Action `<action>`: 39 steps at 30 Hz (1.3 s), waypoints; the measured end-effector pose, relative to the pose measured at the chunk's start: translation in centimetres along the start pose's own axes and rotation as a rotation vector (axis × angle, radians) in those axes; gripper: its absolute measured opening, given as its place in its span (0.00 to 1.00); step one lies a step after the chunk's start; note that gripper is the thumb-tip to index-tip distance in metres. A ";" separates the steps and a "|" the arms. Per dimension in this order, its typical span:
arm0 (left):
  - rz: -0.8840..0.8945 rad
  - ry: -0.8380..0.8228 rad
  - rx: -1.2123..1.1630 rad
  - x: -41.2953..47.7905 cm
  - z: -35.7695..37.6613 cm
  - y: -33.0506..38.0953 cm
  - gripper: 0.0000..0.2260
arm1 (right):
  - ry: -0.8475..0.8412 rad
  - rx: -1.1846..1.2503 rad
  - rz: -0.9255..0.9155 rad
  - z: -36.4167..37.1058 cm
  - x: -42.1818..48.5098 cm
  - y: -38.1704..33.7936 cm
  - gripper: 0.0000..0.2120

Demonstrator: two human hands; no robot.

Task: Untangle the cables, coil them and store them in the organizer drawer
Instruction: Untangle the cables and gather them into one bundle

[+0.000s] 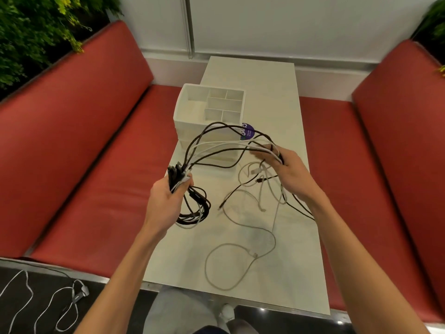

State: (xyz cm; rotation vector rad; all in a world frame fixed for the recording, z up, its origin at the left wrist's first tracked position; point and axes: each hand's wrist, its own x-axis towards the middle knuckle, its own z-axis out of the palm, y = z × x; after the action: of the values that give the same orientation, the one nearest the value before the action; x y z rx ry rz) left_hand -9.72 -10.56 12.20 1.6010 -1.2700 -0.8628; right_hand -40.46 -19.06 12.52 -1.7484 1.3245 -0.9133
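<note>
My left hand point(166, 198) grips a bundle of black and white cables point(192, 208) above the table's left edge, with coiled loops hanging below the fist. Several strands arch from that fist across to my right hand point(291, 172), which holds them between its fingers. More loose ends dangle from the right hand onto the table. A white cable point(237, 247) lies in a loose loop on the table near me. The white organizer point(179, 109) stands behind the cables, its top tray split into several empty compartments, with drawers below partly hidden by the strands.
The narrow white table point(269, 75) runs between two red benches point(79, 150). A purple round sticker point(248, 131) lies beside the organizer. Two white cables point(24, 295) lie on the dark floor at lower left. Green plants fill the upper left corner.
</note>
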 end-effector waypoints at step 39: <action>-0.124 -0.020 -0.057 -0.1 4.6 0.8 0.20 | -0.016 -0.115 -0.008 0.0 -0.6 -4.4 0.09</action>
State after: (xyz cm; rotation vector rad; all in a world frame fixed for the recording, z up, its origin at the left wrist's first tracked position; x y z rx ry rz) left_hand -14.16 -11.55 11.30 1.6425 -1.1591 -0.9860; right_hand -38.62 -17.62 16.34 -1.8462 1.3845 -0.8399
